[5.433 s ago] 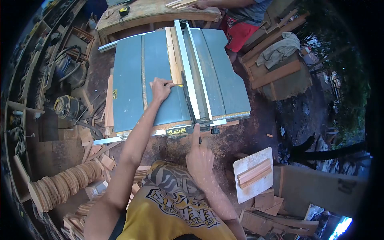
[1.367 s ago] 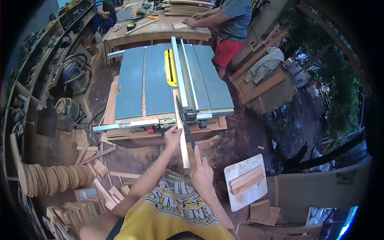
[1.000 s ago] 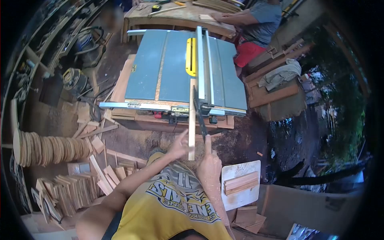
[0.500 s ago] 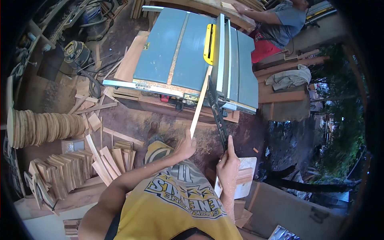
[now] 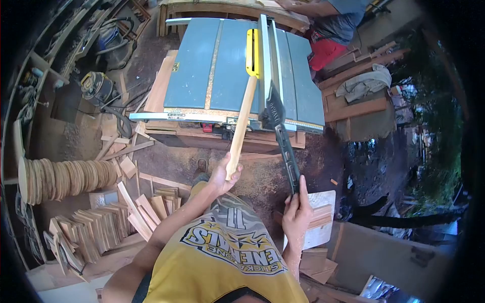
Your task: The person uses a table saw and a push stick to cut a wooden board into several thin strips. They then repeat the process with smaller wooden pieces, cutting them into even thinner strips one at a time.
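Observation:
My left hand (image 5: pixel 222 173) is closed around the near end of a narrow wooden strip (image 5: pixel 243 123). The strip's far end lies by the yellow throat plate (image 5: pixel 253 63) of a table saw (image 5: pixel 192 70), and its near part sticks out past the front edge. In my right hand (image 5: pixel 297 214) is a black push stick (image 5: pixel 287 154), gripped at its lower end with the index finger stretched along it. The stick's tip is over the saw top beside the metal rip fence (image 5: pixel 265 60), apart from the strip.
Stacked round wooden discs (image 5: pixel 70 178) and upright boards (image 5: pixel 96 227) are at left. A shop vacuum (image 5: pixel 97 87) stands behind them. Another person (image 5: pixel 333 25) works at a bench beyond the saw. Cloth (image 5: pixel 366 83) lies on boards at right. Sawdust covers the floor.
The strip has been turned so a broader face shows. The push stick has swung away from it to the right, widening the gap. The whole view has shifted slightly.

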